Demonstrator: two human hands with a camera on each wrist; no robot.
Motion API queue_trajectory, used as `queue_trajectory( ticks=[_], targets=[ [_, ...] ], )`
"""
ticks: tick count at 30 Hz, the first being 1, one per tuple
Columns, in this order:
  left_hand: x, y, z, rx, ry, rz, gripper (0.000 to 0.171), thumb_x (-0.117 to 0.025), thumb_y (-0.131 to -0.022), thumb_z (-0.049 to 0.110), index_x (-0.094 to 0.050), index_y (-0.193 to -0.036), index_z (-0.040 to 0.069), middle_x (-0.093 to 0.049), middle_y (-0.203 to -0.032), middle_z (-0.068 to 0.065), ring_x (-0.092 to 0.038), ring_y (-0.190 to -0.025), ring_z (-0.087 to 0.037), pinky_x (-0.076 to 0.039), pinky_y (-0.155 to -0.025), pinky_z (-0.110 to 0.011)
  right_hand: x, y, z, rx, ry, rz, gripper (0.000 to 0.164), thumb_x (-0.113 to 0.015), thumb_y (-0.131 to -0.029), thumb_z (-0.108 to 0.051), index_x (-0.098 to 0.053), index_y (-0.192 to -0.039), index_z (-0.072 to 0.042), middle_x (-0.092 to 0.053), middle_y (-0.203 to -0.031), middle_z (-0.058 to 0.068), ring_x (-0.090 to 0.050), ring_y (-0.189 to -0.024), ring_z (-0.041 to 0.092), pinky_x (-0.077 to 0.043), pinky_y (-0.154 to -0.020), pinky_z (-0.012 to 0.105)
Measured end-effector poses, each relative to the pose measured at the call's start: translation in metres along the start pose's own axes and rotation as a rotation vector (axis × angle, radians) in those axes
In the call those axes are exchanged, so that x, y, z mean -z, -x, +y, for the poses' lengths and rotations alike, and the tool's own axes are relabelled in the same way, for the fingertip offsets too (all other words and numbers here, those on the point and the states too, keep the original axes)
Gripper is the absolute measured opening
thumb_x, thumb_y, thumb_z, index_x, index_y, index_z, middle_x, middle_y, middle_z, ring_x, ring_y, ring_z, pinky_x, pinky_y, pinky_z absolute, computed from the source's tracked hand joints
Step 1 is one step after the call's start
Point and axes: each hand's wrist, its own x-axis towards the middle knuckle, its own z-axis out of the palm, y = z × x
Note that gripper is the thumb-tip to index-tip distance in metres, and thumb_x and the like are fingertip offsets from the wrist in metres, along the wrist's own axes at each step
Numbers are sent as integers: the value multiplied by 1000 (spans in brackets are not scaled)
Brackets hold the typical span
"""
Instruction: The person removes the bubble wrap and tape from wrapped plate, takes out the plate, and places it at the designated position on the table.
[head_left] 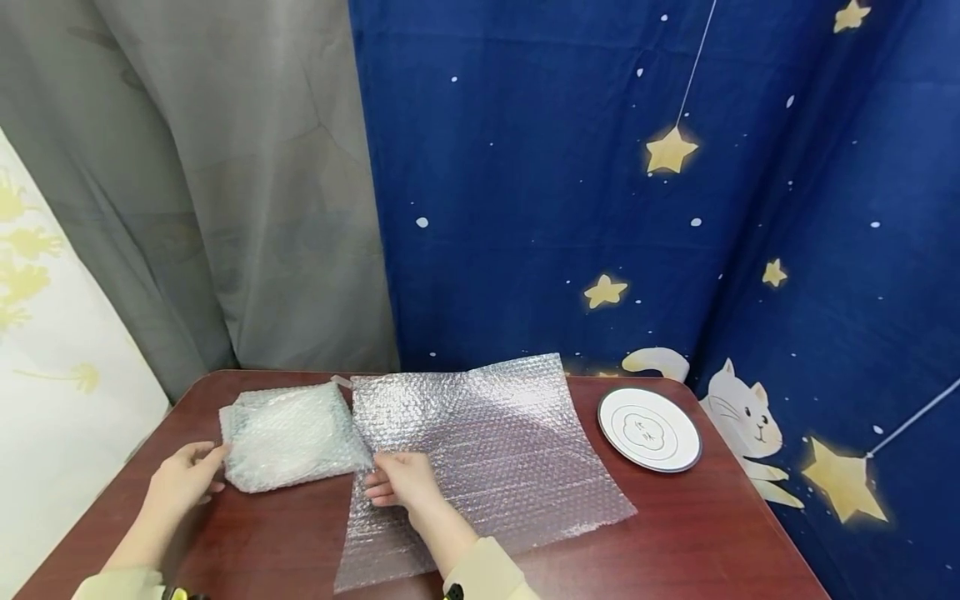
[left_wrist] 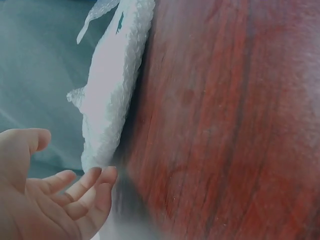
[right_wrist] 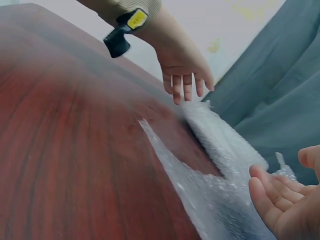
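Observation:
A flat bundle in bubble wrap point(head_left: 288, 437) lies at the table's left, something pale showing faintly through its layers. At its left edge is my left hand point(head_left: 183, 479), thumb and fingers apart; in the left wrist view this hand point(left_wrist: 55, 200) has relaxed fingers beside the bundle's end point(left_wrist: 107, 85). My right hand point(head_left: 405, 483) is by the bundle's right corner, over a spread bubble wrap sheet point(head_left: 510, 458). The right wrist view shows that hand point(right_wrist: 290, 205) with loosely bent fingers and the thumb apart. Whether either hand touches the wrap, I cannot tell.
A white plate point(head_left: 675, 425) with a dark rim and a line drawing stands at the right of the reddish-brown table point(head_left: 690, 533). Behind the table hang a grey curtain point(head_left: 277, 192) and a blue star-patterned curtain point(head_left: 525, 192).

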Motion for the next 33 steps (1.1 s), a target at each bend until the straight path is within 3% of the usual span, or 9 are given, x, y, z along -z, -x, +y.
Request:
queue_trajectory(
  ticks=[5, 11, 21, 24, 29, 33],
  targets=[
    [1, -3, -4, 82, 112, -33, 75, -41, -99, 44, -27, -132, -22, -56, -107, -39, -66, -66, -19, -55, -56, -32, -14, -3, 5, -41, -32, -6, 31, -60, -93, -17, -65, -105, 11, -69, -78, 17, -70, -70, 28, -56, -59, 30],
    [2, -5, -4, 92, 171, -94, 79, -39, -100, 43, -18, -135, -25, -51, -112, -42, -66, -67, -17, -56, -59, -33, -30, -7, 9, -74, -67, 0, 25, -59, -91, -14, -65, -98, 10, -69, -76, 17, -70, -72, 31, -57, -60, 34],
    [2, -11, -5, 143, 266, -107, 79, -43, -99, 44, -19, -137, -21, -57, -105, -29, -65, -67, -13, -56, -61, -32, -46, -16, 14, -158, -153, -33, 32, -61, -92, -15, -58, -112, 10, -67, -86, 22, -69, -80, 36, -57, -69, 40],
    [2, -13, -5, 140, 280, -118, 83, -43, -99, 43, -11, -140, -22, -56, -107, -31, -64, -67, -11, -56, -62, -32, -49, -16, 16, -178, -173, -48, 34, -62, -92, -16, -56, -113, 10, -67, -88, 24, -68, -82, 38, -56, -71, 41],
    [0, -15, -3, 139, 297, -134, 89, -42, -99, 42, 4, -140, -22, -46, -115, -39, -62, -68, -10, -56, -63, -32, -51, -18, 19, -213, -204, -100, 43, -61, -93, -19, -52, -123, 11, -65, -92, 25, -67, -87, 40, -55, -76, 44],
    [-1, -17, -1, 144, 307, -148, 89, -40, -99, 43, 7, -139, -21, -34, -124, -44, -59, -71, -10, -56, -64, -32, -51, -19, 21, -238, -244, -146, 49, -60, -95, -22, -48, -129, 10, -64, -96, 26, -66, -91, 41, -53, -80, 46]
  ],
)
